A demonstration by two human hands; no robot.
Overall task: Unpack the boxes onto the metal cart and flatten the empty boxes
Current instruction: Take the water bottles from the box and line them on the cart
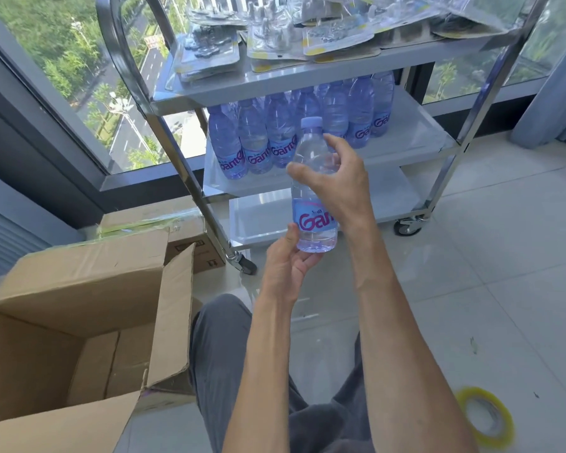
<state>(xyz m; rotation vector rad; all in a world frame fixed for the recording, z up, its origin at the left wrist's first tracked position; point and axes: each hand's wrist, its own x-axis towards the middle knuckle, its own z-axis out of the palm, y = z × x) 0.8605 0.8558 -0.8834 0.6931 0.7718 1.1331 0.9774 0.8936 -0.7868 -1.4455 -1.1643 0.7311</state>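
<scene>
- The right hand (pixel 337 184) gripped the upper body of a water bottle (pixel 312 188), thumb on the left side and fingers curled round the far side
- The left hand (pixel 286 259) supported the same bottle at its base, thumb against the lower left of the label and fingers curled beneath
- The bottle stood upright, cap on, held in the air in front of the metal cart (pixel 307 85), level with the gap between the middle and bottom shelves
- The middle shelf (pixel 415 125) already carried a group of bottles (pixel 275 138) toward its left and far side; its right portion showed bare metal
- The top shelf held blister packs (pixel 275 44); the bottom shelf (pixel 265 220) showed bare metal where visible
- The open box (pixel 79 338) lay near left, flaps up; its visible interior showed no bottles, but the near part was hidden
- A taped box (pixel 177 230) sat behind it, against the cart leg
- A tape roll (pixel 484 418) lay on the floor, near right
- Step in hand, as judged: transfer of one bottle from box to cart
- Next move calls for: lift to the middle shelf, clear the shelf lip, set the bottle upright beside the group without toppling neighbours
</scene>
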